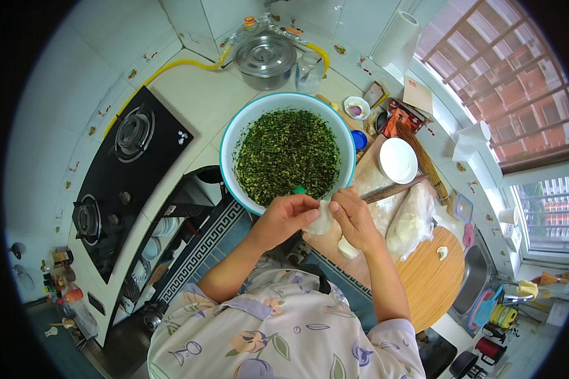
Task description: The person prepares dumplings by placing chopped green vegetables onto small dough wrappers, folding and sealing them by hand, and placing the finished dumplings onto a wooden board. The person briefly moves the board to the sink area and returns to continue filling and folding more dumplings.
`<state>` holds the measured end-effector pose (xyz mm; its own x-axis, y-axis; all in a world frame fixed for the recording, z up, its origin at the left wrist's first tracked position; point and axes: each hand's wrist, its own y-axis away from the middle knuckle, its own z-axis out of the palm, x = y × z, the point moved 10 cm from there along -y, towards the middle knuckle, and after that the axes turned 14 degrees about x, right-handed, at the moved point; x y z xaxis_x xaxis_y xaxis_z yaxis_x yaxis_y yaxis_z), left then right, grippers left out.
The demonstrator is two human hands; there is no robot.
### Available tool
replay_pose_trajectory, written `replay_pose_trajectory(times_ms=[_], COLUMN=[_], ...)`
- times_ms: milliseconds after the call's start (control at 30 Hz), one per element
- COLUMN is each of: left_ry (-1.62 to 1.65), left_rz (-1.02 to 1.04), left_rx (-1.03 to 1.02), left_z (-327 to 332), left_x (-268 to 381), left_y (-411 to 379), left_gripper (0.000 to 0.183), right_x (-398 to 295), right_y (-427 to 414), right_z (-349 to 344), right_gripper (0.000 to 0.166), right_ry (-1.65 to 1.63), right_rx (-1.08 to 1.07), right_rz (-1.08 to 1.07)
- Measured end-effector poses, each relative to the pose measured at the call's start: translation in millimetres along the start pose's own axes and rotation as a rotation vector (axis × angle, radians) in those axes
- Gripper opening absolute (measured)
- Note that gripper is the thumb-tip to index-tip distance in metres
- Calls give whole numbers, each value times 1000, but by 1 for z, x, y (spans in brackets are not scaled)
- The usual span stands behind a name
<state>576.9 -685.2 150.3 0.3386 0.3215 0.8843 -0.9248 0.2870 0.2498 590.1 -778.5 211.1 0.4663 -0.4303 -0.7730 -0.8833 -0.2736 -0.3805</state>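
My left hand (287,219) and my right hand (355,215) pinch a thin white dough wrapper (320,220) between them, near the close edge of a large basin (226,175) of chopped green filling (289,151). A bit of green, perhaps a utensil's handle, shows just beyond my left fingers. Behind my right hand a wooden rolling pin (393,188) lies on a floured board (370,170). Dough in a clear plastic bag (411,220) rests to the right. A white piece (348,248), seemingly dough, lies below my right hand. Whether the wrapper holds filling is hidden.
A round wooden board (431,279) bears one small dumpling (442,252). A white bowl (398,160) stands beside the rolling pin. Behind the basin are a lidded steel pot (265,59) and a glass jar (309,73). A gas hob (133,175) is at left, a sink (472,284) at right.
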Motion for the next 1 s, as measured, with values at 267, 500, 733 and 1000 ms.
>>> replay_pose_trajectory(times_ms=[267, 500, 733, 1000], left_ry=[-111, -339, -255, -246], left_rz=[-150, -292, -371, -123], left_rx=[-131, -310, -467, -474], left_z=[37, 78, 128, 185], left_x=[-18, -50, -82, -110], left_y=[3, 8, 14, 14], left_gripper=[17, 19, 22, 32], right_x=[4, 13, 17, 52], right_y=[32, 68, 118, 217], right_z=[-28, -63, -101, -131], right_gripper=[14, 15, 7, 33], right_ry=[-6, 43, 185, -196], right_rx=[92, 163, 270, 630], right_rz=[50, 127, 166, 696])
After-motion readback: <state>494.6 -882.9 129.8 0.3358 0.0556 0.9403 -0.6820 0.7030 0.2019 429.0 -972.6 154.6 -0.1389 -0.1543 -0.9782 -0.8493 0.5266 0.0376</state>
